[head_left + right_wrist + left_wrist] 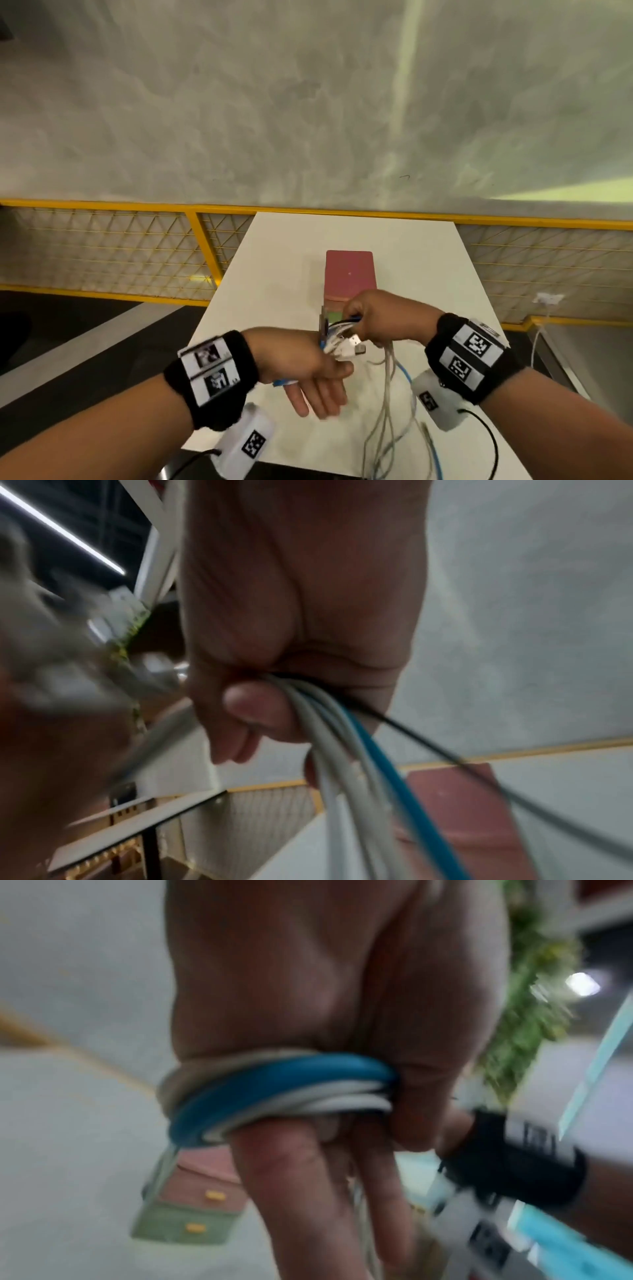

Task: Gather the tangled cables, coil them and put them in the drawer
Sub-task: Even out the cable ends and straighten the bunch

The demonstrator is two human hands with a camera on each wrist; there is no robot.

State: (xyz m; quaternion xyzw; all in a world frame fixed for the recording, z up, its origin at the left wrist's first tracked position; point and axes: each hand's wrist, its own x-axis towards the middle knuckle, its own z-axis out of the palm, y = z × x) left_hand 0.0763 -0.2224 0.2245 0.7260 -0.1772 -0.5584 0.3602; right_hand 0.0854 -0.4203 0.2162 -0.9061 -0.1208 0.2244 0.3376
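Gripping cables (346, 739) in right hand (380, 317), looped around left hand (308, 993)

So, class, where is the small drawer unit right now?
In the head view the drawer unit stands centrally on the white table, just beyond the right hand gripping the cables.

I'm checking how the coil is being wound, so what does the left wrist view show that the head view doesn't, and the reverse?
Only the left wrist view shows the cables, blue and white, looped around the left hand, and the drawer box's yellow handles. Only the head view shows the loose cable ends trailing over the white table and the right hand gripping the bundle. Both show the left hand's straight fingers and the pink-topped drawer box.
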